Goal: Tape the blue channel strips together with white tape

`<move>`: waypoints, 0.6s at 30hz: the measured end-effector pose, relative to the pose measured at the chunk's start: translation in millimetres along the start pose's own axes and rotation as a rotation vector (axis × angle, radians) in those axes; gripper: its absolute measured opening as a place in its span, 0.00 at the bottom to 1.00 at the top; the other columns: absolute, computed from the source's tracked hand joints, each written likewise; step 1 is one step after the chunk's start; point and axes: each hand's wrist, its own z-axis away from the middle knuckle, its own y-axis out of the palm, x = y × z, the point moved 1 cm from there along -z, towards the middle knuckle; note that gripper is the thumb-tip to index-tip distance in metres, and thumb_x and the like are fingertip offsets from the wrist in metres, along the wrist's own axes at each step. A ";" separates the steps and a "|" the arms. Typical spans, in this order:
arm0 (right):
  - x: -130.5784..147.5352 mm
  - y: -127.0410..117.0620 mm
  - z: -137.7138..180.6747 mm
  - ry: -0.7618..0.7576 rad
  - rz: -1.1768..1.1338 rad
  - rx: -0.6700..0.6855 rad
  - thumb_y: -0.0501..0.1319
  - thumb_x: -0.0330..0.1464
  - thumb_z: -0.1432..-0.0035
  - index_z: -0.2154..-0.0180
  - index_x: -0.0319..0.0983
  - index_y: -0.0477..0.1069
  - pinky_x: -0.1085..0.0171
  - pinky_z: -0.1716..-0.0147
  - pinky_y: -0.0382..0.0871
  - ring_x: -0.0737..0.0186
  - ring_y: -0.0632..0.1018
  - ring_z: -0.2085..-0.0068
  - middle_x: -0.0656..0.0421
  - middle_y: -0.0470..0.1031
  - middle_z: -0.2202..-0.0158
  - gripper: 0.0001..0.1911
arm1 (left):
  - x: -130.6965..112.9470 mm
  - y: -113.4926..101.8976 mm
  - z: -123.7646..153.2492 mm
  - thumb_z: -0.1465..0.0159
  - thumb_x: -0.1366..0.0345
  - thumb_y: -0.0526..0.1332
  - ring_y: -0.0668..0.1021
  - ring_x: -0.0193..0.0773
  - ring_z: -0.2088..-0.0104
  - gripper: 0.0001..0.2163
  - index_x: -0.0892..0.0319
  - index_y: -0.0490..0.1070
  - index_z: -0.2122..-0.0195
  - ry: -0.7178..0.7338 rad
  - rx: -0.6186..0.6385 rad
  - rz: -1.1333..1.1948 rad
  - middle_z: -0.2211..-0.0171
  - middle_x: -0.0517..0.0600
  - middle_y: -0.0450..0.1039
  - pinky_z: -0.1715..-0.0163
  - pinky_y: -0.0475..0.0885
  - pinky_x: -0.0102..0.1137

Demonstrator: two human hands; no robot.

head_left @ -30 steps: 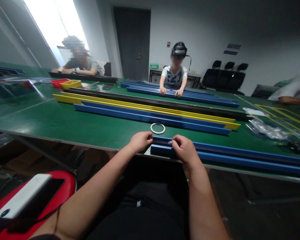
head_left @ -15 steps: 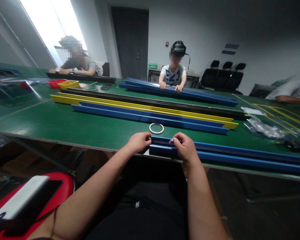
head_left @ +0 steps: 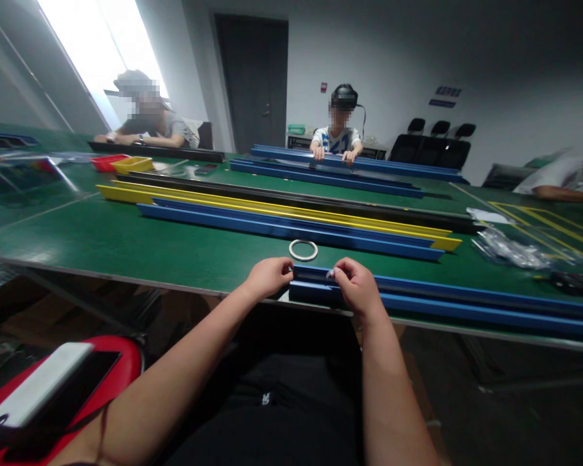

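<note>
A long blue channel (head_left: 466, 307) lies along the near table edge and runs out of view to the right. My left hand (head_left: 269, 277) is closed, its fingers and thumb together at the channel's left end. Between the thumb and fingers of my right hand (head_left: 354, 285) is a small whitish strip (head_left: 330, 274), just over the channel near that end. Behind my hands a white ring (head_left: 292, 251), which looks like a roll of narrow tape, lies flat on the table.
Beyond the ring lie a blue channel (head_left: 272, 230), a yellow channel (head_left: 199, 202) and a black channel (head_left: 320, 200). A clear plastic bag (head_left: 508, 247) rests to the right on the green table (head_left: 214, 259). A co-worker's hands (head_left: 333, 154) are across the table. A red stool (head_left: 126, 362) stands at lower left.
Across the table, the co-worker has raised a blue channel away from another one that stays on the table. My hands have barely moved; the strip's visible tip is slightly differently angled.
</note>
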 end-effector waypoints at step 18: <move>2.3 1.8 -0.4 -0.003 0.030 -0.001 0.55 0.37 0.39 0.70 0.41 0.70 0.66 0.65 0.62 0.62 0.72 0.67 0.60 0.75 0.70 0.10 | -2.4 -0.9 1.5 0.38 0.58 0.59 0.78 0.37 0.67 0.08 0.51 0.76 0.61 0.000 0.001 -0.026 0.64 0.47 0.80 0.72 0.62 0.29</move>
